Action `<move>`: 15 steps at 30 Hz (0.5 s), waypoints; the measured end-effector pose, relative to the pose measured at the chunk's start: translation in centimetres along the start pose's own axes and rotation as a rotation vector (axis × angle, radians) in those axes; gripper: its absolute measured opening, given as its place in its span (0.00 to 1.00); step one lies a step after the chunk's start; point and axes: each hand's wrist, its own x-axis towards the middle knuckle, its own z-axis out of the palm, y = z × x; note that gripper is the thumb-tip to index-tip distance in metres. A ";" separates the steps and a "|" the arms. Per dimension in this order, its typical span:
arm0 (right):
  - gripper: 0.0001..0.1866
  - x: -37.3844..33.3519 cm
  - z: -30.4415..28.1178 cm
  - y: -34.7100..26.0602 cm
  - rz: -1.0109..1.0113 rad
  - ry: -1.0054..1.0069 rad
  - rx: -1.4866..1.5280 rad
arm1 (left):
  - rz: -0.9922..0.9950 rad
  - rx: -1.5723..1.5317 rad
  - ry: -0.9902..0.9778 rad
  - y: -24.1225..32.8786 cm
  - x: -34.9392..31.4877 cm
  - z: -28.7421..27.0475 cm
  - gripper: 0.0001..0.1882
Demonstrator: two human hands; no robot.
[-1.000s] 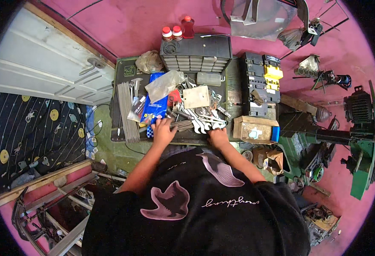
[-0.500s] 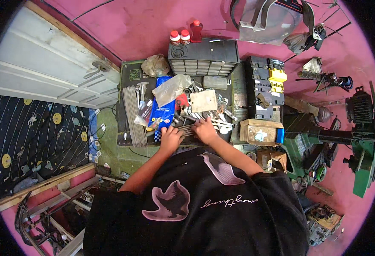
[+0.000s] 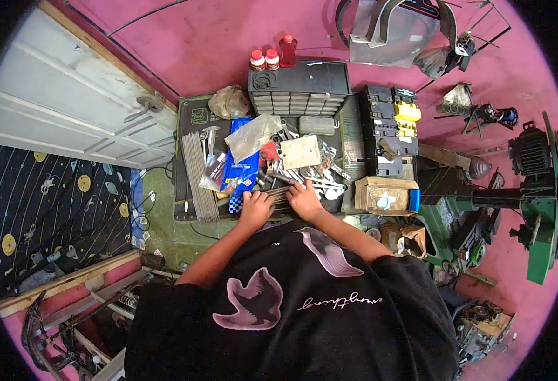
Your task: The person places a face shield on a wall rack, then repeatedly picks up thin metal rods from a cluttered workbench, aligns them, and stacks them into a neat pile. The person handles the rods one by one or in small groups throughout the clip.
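Near the front edge of the workbench, my left hand and my right hand are closed around the two ends of a small bundle of thin grey welding rods. The bundle lies crosswise between them. Left of my left hand, a larger row of welding rods rests lengthwise on the bench. Just beyond my hands are a blue plastic packet, a dark cylindrical tool part and a jumble of spanners and small metal parts. My curled fingers partly hide the rod ends.
A grey drawer cabinet stands at the back with red-capped bottles on top. To the right are black and yellow organiser cases, an open cardboard box and a green machine. A white door is at left.
Both hands keep hold of the rod bundle and have barely moved. The whole view has shifted slightly.
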 end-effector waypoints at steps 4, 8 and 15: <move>0.10 0.0 -0.5 0.3 -0.012 0.046 0.034 | -0.005 -0.027 0.016 0.0 0.0 -0.4 0.12; 0.12 -0.8 -0.7 0.8 0.022 0.182 0.110 | 0.007 -0.035 0.048 -0.5 0.0 0.1 0.07; 0.14 -3.7 -1.9 4.3 0.201 0.258 0.266 | -0.046 -0.175 0.072 0.6 1.2 -0.9 0.04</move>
